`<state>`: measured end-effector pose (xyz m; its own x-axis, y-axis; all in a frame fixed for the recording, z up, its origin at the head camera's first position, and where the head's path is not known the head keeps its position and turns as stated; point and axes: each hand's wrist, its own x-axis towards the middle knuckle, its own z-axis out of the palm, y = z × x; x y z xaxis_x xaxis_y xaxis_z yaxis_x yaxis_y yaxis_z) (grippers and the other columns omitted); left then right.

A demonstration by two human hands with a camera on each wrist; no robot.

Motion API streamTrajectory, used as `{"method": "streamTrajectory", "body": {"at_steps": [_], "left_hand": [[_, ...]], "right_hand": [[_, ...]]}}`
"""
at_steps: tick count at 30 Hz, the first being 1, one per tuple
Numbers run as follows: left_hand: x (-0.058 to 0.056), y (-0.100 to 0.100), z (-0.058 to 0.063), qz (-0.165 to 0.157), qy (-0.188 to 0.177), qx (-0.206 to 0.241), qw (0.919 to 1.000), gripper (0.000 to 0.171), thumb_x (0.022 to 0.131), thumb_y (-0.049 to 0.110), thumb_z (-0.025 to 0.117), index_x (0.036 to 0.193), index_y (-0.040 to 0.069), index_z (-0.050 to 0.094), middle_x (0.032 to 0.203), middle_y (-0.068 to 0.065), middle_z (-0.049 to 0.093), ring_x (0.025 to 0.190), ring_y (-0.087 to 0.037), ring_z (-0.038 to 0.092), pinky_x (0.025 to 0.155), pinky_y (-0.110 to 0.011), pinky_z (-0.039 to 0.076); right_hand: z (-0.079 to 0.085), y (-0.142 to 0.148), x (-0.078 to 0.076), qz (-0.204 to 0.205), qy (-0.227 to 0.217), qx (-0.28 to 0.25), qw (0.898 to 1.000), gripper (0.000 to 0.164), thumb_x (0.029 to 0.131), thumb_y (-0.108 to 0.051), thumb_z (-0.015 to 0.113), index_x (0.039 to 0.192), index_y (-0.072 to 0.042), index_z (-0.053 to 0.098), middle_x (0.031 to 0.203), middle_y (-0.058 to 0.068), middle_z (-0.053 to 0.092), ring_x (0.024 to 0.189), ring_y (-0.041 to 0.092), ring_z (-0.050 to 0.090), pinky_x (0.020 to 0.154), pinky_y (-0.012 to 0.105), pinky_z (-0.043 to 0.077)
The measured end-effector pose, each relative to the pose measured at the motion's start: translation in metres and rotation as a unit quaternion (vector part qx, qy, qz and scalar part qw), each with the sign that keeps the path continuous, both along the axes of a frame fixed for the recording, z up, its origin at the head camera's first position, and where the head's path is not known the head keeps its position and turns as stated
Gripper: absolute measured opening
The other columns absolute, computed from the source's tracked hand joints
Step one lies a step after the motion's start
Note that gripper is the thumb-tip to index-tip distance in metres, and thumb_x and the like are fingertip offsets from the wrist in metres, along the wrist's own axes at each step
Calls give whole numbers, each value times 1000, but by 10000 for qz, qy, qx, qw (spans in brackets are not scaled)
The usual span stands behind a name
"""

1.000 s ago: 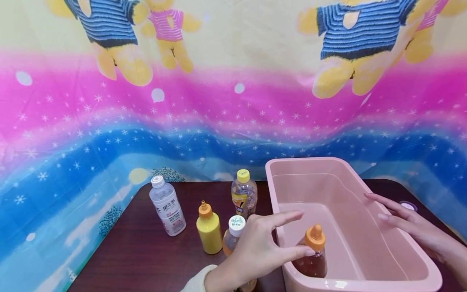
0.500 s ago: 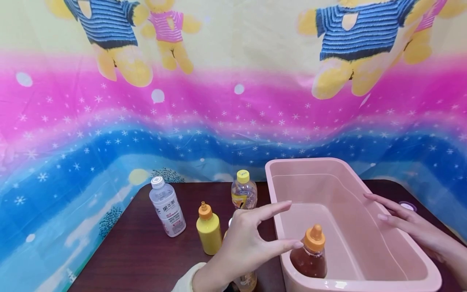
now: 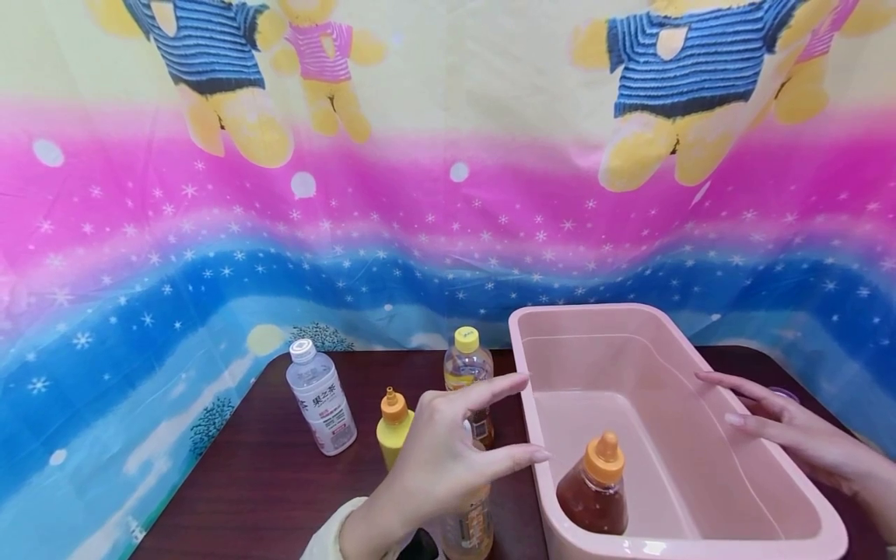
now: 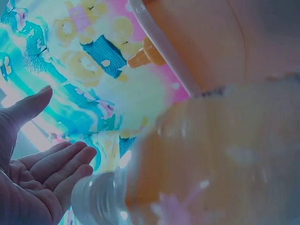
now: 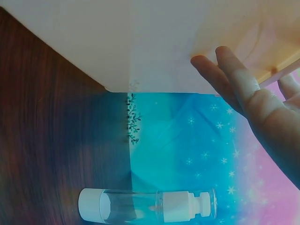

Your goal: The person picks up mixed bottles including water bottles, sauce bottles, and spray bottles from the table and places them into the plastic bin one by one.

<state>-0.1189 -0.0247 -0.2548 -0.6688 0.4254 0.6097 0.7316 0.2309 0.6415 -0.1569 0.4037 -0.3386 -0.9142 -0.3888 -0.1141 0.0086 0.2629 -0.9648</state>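
Observation:
A squeeze bottle (image 3: 593, 498) of dark red-brown liquid with an orange nozzle cap stands inside the pink tub (image 3: 689, 435), near its front left corner. My left hand (image 3: 437, 459) hovers left of the tub, thumb and index finger spread, nothing between them; their tips are near the left rim. Under and behind that hand is a clear bottle (image 3: 470, 521), partly hidden; in the left wrist view a bottle with a white cap (image 4: 91, 199) appears blurred beside the fingers. My right hand (image 3: 805, 428) rests on the tub's right side, fingers straight.
Left on the dark table (image 3: 238, 467) stand a white-labelled bottle (image 3: 322, 400) and a yellow squeeze bottle (image 3: 393, 435). A yellow-capped bottle (image 3: 467, 358) is behind my left hand. A clear bottle with white ends (image 5: 145, 206) shows in the right wrist view. A patterned curtain (image 3: 448, 194) hangs behind.
My left hand has drawn back leftward from the squeeze bottle in the tub, its thumb and index finger still apart. The right hand has stayed at the tub's right side.

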Motion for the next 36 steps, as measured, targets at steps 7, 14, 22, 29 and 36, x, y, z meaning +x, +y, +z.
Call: {"method": "streamTrajectory", "body": {"at_steps": [7,14,22,29,36], "left_hand": [[-3,-8,1,187,-256,22,9995,57,68,29,80,120,18,60,113,7,64,107,-4,56,84,-25,49],[-8,-16,-2,477,-346,-100,9982,57,66,31,81,119,21,61,111,9,64,104,-2,57,83,-24,49],[-13,-25,-4,570,-405,-212,9973,57,67,32,80,120,23,60,113,8,64,104,-2,57,85,-27,49],[-17,-33,-7,363,-565,-180,9976,59,69,30,79,122,19,58,115,5,62,110,-4,54,94,-32,44],[-19,-39,-9,463,-824,-104,9955,60,67,29,81,121,18,59,114,5,63,109,-3,55,95,-29,43]], "right_hand": [[3,0,1,133,-30,-53,9999,56,99,-16,35,143,-43,13,120,-31,43,103,7,59,77,51,50],[7,1,-5,749,104,-660,9950,54,101,-10,26,146,-33,8,128,-25,44,110,9,55,79,51,49],[8,3,-14,1173,97,-1041,9876,55,100,-5,23,146,-30,7,132,-22,42,114,11,53,82,50,47],[9,3,-19,988,233,-733,9921,56,100,-5,26,147,-29,5,131,-24,42,113,7,53,81,50,48],[9,4,-26,961,433,-640,9924,56,99,-6,28,147,-25,6,132,-24,41,113,5,52,81,47,50]]}}
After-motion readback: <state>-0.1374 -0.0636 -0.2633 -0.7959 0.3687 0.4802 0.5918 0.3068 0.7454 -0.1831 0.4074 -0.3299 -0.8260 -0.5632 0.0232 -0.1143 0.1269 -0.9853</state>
